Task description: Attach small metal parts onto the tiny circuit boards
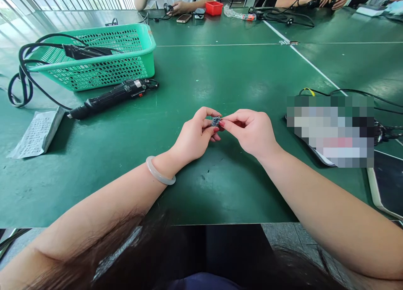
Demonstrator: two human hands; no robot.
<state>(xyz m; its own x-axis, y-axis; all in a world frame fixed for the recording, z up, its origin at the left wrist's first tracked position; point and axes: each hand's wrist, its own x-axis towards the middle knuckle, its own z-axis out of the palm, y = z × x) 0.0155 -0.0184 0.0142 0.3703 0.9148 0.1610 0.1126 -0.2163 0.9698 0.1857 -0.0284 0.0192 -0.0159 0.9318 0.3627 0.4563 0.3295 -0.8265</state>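
Between my two hands, above the middle of the green table, is a small dark part with light marks, perhaps a tiny circuit board; its exact kind is too small to tell. My left hand pinches it from the left, with the thumb below and the fingers behind. From the right, my right hand has thumb and forefinger pressed together at the part's right edge. Those fingertips hide part of it. A pale bangle circles my left wrist.
At left stand a green basket with black cables, a black electric screwdriver and a folded paper packet. A blurred-out item and a dark tablet-like device lie right. People work across the table near a red bin.
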